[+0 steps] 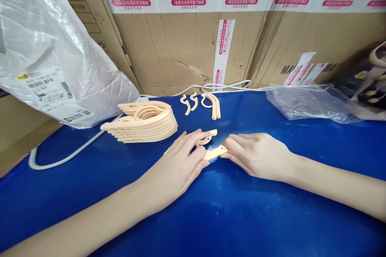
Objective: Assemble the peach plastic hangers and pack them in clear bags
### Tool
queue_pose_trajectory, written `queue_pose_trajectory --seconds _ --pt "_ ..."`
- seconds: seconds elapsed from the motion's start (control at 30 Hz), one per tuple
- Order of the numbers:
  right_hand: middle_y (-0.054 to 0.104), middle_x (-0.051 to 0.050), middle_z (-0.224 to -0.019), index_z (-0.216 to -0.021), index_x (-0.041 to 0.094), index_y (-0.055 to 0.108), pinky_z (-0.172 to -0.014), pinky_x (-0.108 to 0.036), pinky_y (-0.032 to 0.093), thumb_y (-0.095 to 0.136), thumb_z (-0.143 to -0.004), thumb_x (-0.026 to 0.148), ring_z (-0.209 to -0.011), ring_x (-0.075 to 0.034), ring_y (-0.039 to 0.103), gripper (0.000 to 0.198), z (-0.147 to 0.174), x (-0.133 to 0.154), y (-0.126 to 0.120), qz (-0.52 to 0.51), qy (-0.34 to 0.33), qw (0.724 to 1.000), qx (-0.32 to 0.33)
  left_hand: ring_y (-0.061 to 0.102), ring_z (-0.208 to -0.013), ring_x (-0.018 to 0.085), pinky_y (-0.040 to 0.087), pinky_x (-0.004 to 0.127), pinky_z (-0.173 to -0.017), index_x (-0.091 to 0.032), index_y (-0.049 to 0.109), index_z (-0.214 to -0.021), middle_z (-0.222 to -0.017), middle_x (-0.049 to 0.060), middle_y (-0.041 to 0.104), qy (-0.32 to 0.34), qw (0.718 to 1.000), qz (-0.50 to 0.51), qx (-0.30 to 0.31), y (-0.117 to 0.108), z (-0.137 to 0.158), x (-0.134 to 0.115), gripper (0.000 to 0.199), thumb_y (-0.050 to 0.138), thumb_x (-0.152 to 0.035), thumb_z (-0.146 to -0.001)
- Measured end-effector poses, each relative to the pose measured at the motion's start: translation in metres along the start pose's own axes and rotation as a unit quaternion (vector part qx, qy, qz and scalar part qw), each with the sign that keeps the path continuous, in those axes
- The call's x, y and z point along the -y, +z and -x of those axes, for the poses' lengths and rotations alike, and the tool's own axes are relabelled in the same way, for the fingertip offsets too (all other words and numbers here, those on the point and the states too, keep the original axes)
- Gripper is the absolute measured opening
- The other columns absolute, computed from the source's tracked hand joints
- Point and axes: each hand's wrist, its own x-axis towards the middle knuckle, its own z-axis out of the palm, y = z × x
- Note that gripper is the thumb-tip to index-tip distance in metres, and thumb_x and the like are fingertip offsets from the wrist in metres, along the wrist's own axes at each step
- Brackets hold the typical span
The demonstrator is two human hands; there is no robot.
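1. Blue bench (226,217) is spreading under everything, with cardboard boxes (181,44) standing along its far edge.
2. On the bench's middle stretch, a cream plastic piece (214,153) is lying between the two hands, its pale strip bridging the gap; its left part is hiding under the left hand.
3. Left hand (183,158) is grasping that piece from above, fingers bending over the curved part.
4. Right hand (256,154) is pinching the strip's other end between thumb and curled fingers.
5. Beyond the hands, toward the far edge, two small hooks (193,101) and a group of curved pieces (214,106) are lying apart from them.
6. Left of these, a stack of cream pieces (141,126) is resting.
7. Near the far right corner, a clear plastic bag (307,102) is lying crumpled.
8. Toward the far left corner, a white package (75,68) is leaning beside a white cable (72,154).
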Motion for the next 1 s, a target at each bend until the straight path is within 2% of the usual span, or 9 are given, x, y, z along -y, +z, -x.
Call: queue_pose_trajectory --seconds 0.23,0.43,0.57,1.0 --pt "0.053 0.001 -0.065 -0.076 0.019 0.051 -0.053 -0.028 0.032 0.031 -0.103 0.03 -0.051 -0.013 0.049 0.036 -0.0008 -0.0018 -0.0032 0.026 -0.017 0.999 -0.008 0.039 -0.139 0.028 0.036 0.055 -0.114 -0.013 0.056 -0.108 -0.145 0.017 0.043 0.012 0.999 -0.025 0.018 -0.0018 -0.0009 -0.0003 0.029 0.03 -0.024 -0.103" --pt "0.052 0.001 -0.065 -0.073 0.018 0.052 -0.055 -0.028 0.033 0.035 -0.101 0.032 -0.052 -0.012 0.048 0.036 -0.001 -0.0025 -0.0049 -0.031 -0.01 0.999 0.004 0.042 -0.137 0.025 0.035 0.052 -0.115 -0.014 0.056 -0.112 -0.145 0.014 0.045 0.016 0.999 -0.025 -0.013 0.0037 0.001 0.0019 0.032 0.029 -0.028 -0.104" --pt "0.054 0.001 -0.066 -0.074 0.018 0.053 -0.055 -0.026 0.033 0.036 -0.101 0.033 -0.053 -0.011 0.049 0.035 0.0 -0.0026 -0.0034 -0.079 0.008 0.997 0.021 0.044 -0.135 0.025 0.036 0.051 -0.115 -0.015 0.055 -0.118 -0.145 0.013 0.045 0.013 1.0 -0.011 -0.006 0.0042 0.0019 0.0017 0.031 0.031 -0.027 -0.103" --pt "0.052 0.003 -0.061 -0.07 0.017 0.052 -0.051 -0.025 0.026 0.044 -0.097 0.032 -0.049 -0.009 0.042 0.032 0.0002 -0.0035 -0.003 -0.162 0.03 0.986 0.029 0.043 -0.136 0.026 0.034 0.051 -0.116 -0.016 0.058 -0.107 -0.146 0.012 0.044 0.011 1.0 0.002 0.006 -0.0021 0.0006 -0.0009 0.029 0.033 -0.028 -0.103"
